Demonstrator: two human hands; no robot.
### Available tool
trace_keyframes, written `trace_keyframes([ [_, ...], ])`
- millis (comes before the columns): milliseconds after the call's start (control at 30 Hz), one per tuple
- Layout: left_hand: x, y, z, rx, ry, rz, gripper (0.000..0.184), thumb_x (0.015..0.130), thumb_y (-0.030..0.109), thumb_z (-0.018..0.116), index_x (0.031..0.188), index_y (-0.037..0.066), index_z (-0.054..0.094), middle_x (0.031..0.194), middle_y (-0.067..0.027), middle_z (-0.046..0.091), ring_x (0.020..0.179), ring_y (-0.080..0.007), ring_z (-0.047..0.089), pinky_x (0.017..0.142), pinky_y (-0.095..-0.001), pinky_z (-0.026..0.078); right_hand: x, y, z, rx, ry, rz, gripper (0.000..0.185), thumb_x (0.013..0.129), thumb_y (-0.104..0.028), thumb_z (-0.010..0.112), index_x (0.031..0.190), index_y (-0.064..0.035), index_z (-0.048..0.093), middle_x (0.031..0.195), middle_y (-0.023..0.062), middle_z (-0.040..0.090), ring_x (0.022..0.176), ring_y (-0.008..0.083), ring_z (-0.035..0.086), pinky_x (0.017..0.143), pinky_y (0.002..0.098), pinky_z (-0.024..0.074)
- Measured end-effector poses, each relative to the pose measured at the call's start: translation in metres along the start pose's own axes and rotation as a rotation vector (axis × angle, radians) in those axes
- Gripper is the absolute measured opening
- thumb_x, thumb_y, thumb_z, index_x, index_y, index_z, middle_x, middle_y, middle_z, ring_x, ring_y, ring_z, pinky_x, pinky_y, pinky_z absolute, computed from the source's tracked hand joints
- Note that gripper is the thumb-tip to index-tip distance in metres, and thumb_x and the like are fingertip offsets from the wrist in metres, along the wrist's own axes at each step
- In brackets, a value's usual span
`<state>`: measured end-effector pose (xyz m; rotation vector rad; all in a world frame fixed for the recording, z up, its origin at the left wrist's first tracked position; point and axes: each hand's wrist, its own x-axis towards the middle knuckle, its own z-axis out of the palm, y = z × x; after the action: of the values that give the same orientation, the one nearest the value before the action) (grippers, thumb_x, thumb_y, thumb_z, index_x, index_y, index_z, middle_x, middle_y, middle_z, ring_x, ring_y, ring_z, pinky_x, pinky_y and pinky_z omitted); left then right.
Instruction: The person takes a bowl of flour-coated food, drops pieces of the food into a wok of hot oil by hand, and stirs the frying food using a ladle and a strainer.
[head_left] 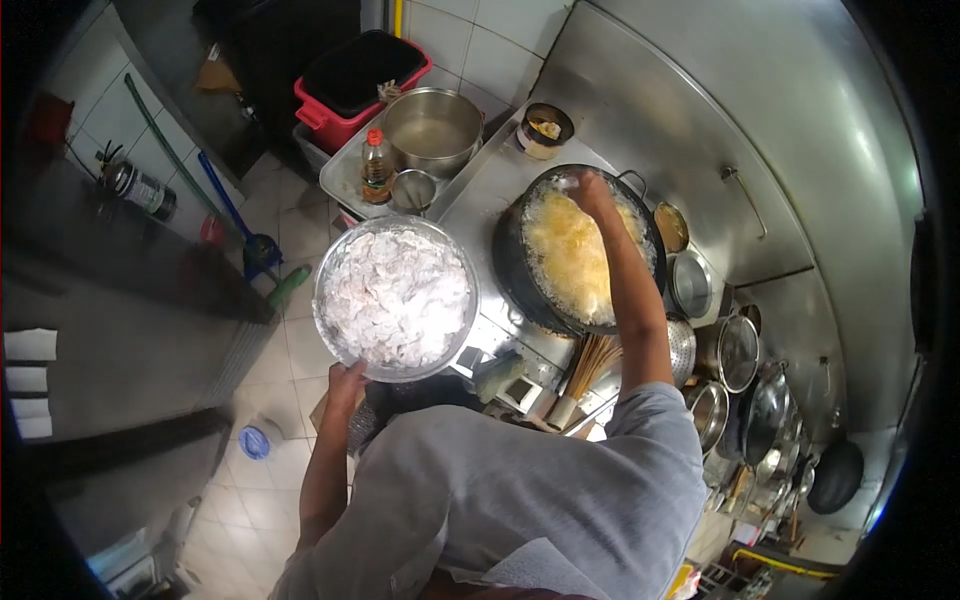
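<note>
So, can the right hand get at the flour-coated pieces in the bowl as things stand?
Probably yes: the right hand is over the black wok, beside the metal bowl, which the left hand holds by its rim. Nothing covers the flour-coated pieces, and the way between looks free.

We cannot make out the fingertips of the right hand (590,190) over the wok (510,262), nor whether they hold anything. We lose some fingers of the left hand (347,379) at the bowl (408,376). The print on the bottle (376,172) is too small for us to read, and the bottom edge cuts off the shirt (560,470).
</note>
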<state>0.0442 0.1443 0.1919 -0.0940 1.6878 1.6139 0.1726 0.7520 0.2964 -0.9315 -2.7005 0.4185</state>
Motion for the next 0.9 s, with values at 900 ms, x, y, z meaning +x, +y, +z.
trace_keyframes([
  [900,0.007,-0.007,-0.008,0.002,-0.063,-0.011,0.038,0.087,0.022,0.062,0.116,-0.002,0.057,0.104,-0.0112,0.064,0.09,-0.0204,0.064,0.074,-0.0318,0.053,-0.091,-0.182,-0.009,0.323,-0.136,-0.438,0.023,0.081,-0.009,0.064,0.102,-0.0009,0.063,0.098,0.0224,0.064,0.089,0.0359,0.061,0.078,0.0398,0.0509],
])
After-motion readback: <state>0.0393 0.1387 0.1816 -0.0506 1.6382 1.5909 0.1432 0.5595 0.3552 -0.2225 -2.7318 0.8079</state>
